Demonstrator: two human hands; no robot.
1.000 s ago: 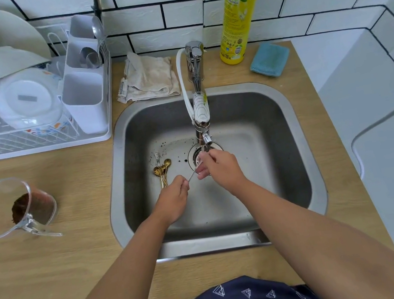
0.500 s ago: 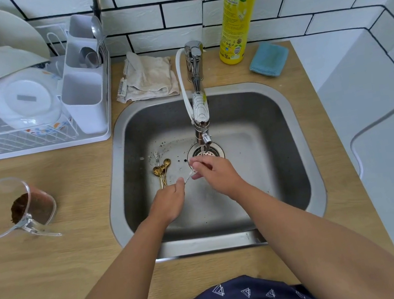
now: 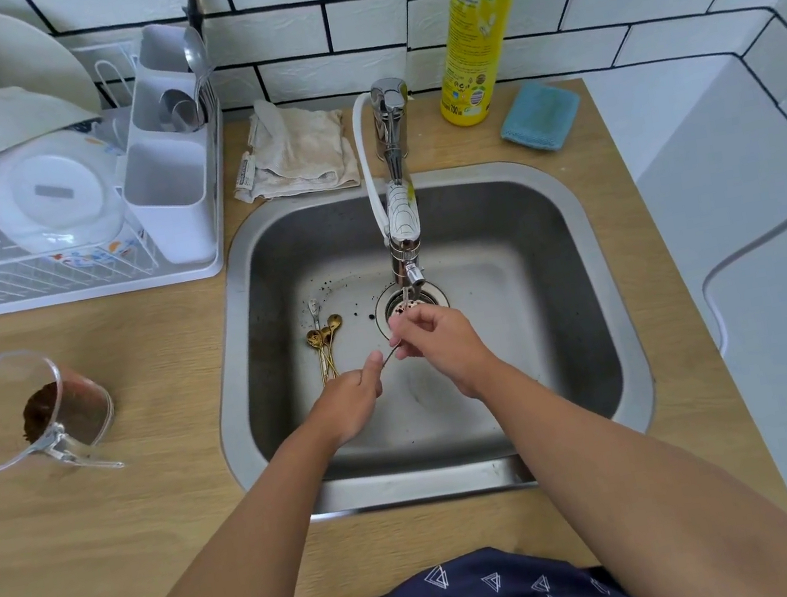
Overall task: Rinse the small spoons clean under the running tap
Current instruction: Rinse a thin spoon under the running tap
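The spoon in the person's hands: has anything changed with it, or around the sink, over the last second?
Barely. Both hands shifted slightly over the sink floor; the left hand and right hand keep their grip on the thin spoon, its bowl end up by the tap's stream. Nothing was let go. The gold spoons in the sink, the measuring cup and the rack stayed put.

Bright, even daylight; soft faint shadows only. Mild glare inside the sink (image 3: 567, 321). Sharp centre, wide-angle bending towards frame edges.
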